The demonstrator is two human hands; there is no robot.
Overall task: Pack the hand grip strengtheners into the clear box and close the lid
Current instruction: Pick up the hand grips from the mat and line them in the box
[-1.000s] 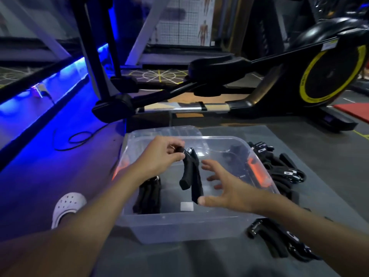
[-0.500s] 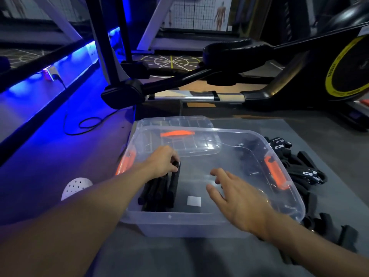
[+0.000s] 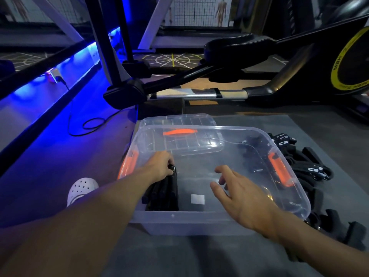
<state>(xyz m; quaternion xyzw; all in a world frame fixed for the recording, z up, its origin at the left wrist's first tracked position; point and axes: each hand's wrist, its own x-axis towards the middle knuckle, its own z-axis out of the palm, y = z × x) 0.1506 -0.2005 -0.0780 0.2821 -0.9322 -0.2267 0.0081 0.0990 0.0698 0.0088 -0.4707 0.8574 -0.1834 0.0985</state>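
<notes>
Pinching a stiff, likely light grip strengthener (image 3: 165, 190) by its spring end, the left hand (image 3: 159, 165) reaches into the clear box (image 3: 189, 220); the right hand (image 3: 239, 193) hovers spread, empty.

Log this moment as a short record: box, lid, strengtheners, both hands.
clear box: open, on the grey mat
lid: off, lying flat behind the box
packed strengtheners: black bundle at the box's left side
left hand: grips the top of the packed strengtheners
right hand: open, fingers spread, above the box, holding nothing
loose strengtheners: piled on the mat to the right of the box
task state: packing unfinished, lid not on
</notes>
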